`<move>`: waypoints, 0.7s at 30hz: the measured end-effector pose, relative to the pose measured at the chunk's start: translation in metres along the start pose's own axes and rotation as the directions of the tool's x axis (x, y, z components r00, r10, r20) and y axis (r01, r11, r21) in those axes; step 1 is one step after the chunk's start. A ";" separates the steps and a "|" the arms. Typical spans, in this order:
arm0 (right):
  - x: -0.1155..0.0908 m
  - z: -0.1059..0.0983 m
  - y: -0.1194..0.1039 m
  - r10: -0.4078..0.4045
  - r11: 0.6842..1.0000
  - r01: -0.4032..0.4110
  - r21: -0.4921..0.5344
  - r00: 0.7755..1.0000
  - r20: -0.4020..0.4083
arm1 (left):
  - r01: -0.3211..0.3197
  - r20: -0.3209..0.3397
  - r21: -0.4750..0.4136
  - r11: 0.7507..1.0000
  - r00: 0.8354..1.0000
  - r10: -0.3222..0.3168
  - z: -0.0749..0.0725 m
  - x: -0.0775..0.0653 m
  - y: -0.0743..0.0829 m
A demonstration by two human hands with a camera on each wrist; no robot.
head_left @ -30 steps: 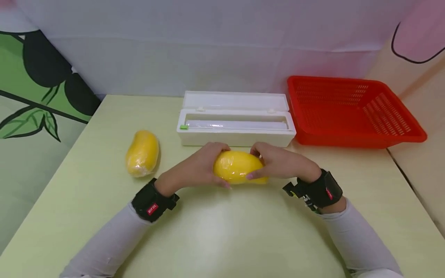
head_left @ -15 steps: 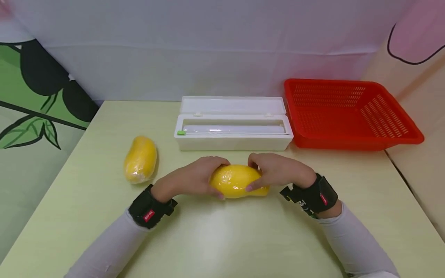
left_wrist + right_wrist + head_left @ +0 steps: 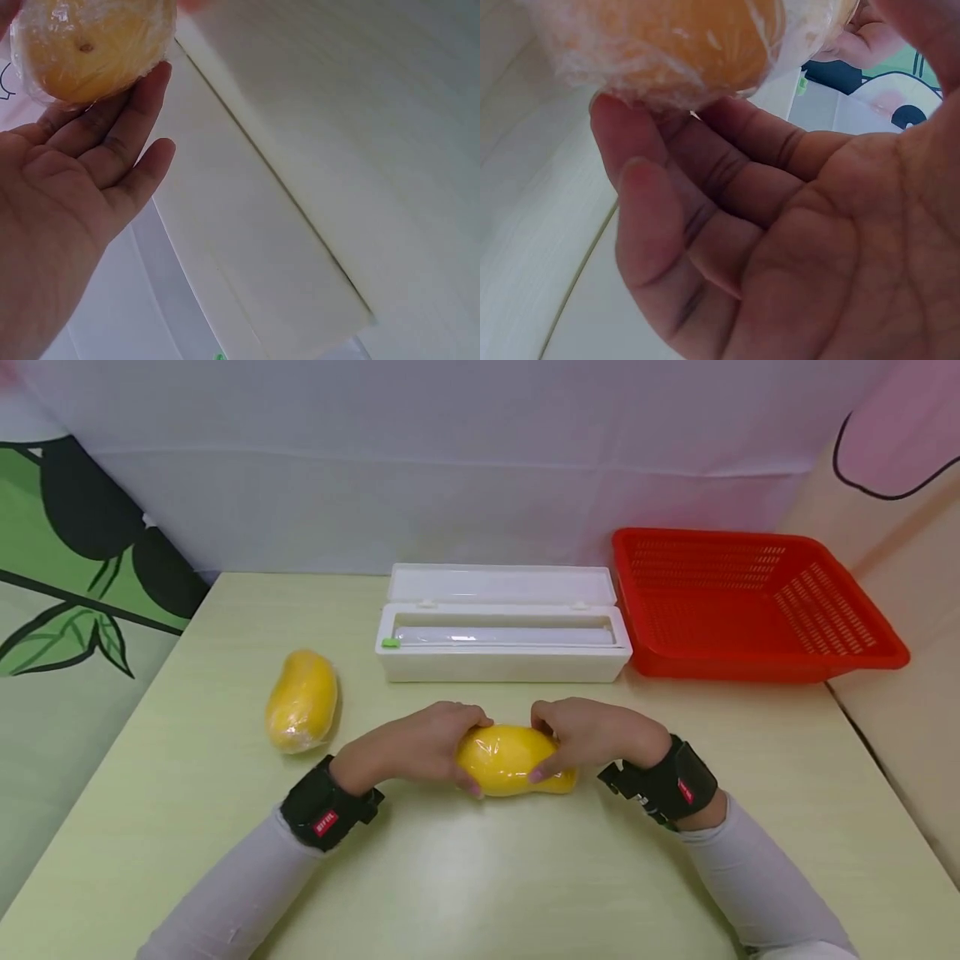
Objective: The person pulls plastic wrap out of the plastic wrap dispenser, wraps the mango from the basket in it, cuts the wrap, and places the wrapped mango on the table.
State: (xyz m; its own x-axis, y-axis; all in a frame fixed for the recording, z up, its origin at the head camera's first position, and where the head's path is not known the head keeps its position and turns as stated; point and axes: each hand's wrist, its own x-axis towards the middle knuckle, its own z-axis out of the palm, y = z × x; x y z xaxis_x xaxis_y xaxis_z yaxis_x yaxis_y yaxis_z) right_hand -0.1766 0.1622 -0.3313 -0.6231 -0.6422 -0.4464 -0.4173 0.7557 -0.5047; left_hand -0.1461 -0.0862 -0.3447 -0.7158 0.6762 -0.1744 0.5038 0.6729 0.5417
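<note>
Both hands hold a yellow mango [image 3: 504, 762] lying sideways in the middle of the table, its skin shiny with clear plastic film. My left hand [image 3: 426, 745] grips its left end, thumb on the near side and fingers over the far side. At the other end, my right hand [image 3: 596, 735] grips it the same way. Crinkled film around the mango [image 3: 94, 49] shows in the left wrist view, along with a small brown stem spot. In the right wrist view, fingertips touch the wrapped mango [image 3: 682, 45]. A second film-wrapped mango [image 3: 302, 702] lies to the left, untouched.
Behind the hands stands a white cling film dispenser [image 3: 502, 668], lid raised, with a film roll inside and a green slider [image 3: 391, 643] at its left. A red plastic basket [image 3: 761, 667] adjoins its right side. A printed cloth [image 3: 360, 510] hangs behind the table.
Both hands have brought the mango back from the dispenser toward the person, and it sits lower in the head view. The other mango, dispenser and basket stay in place.
</note>
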 end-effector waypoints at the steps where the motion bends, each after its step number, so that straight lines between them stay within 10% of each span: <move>1: 0.000 0.000 0.000 0.002 1.000 -0.002 -0.002 1.000 -0.001 | 0.004 0.000 -0.002 1.000 1.000 -0.004 0.000 0.000 0.000; 21: -0.013 -0.008 0.004 0.063 0.998 -0.062 -0.033 0.997 0.046 | 0.039 0.100 0.013 0.999 0.994 -0.040 -0.003 -0.001 0.007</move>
State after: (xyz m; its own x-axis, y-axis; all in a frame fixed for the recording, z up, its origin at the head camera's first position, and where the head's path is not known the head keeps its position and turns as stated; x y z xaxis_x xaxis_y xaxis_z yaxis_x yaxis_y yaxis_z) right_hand -0.1753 0.1742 -0.3215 -0.6171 -0.5983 -0.5112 -0.3995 0.7978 -0.4516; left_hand -0.1433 -0.0837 -0.3382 -0.6830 0.6757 -0.2773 0.4820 0.7023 0.5240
